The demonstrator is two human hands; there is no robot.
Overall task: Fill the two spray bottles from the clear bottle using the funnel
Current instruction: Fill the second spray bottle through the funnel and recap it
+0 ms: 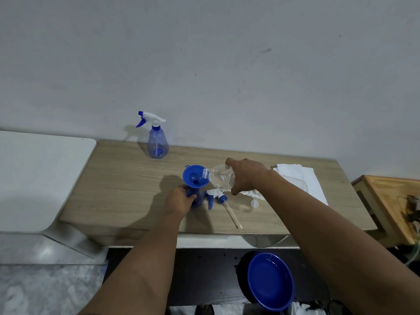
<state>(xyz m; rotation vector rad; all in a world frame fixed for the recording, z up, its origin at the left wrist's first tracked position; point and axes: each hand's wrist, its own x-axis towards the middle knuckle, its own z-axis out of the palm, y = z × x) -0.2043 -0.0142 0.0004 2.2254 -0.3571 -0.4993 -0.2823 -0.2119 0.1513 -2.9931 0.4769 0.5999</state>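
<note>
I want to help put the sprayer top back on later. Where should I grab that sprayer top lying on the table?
Probably by the white body of the sprayer head, coming down from above with fingers on either side. It lies flat on the table beside the spray bottle, with its thin dip tube sticking out toward you, so the chunky body is likely easiest to pinch. The tube looks too thin to hold steadily.

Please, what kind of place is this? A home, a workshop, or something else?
Probably a plain room at home or a small utility corner; I cannot be sure. A wood-grain table stands against a bare grey wall, a blue basin lies below it, and white paper towels lie on it.
</note>
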